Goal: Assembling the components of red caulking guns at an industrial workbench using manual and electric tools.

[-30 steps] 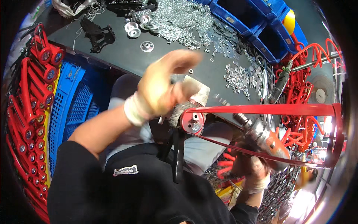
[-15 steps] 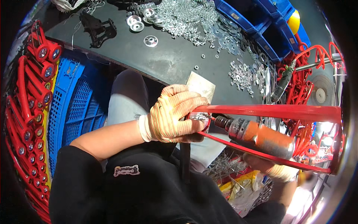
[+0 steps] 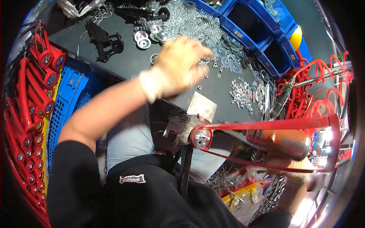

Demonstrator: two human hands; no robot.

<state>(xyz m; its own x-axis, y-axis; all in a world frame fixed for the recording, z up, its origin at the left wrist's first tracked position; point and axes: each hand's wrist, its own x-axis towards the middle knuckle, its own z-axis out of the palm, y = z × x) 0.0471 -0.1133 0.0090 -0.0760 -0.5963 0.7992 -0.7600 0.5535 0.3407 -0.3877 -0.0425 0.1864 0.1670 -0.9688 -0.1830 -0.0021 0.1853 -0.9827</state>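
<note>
A red U-shaped metal frame [image 3: 266, 125] lies across in front of me, its round silver-centred end [image 3: 201, 138] against a worn block at the bench edge. My left hand [image 3: 178, 66], in a striped work glove, is above the bench near the springs and round metal caps [image 3: 143, 41]. It is blurred, with thumb and fingers apart and nothing visible in it. My gloved right hand [image 3: 294, 164], partly behind the frame's lower bar, grips an orange power driver [image 3: 291, 143]. The driver sits inside the frame, apart from the round end.
Springs [image 3: 190, 22], washers [image 3: 232, 60] and small nuts [image 3: 243, 97] cover the far bench. Blue bins [image 3: 249, 28] stand behind them. Red frames [image 3: 28, 114] are stacked at left beside a blue crate [image 3: 72, 81]. A flat plate [image 3: 201, 106] lies at the bench edge.
My left hand has let go of the frame's round end and moved up and away over the bench. The driver has drawn back to the right, away from that end.
</note>
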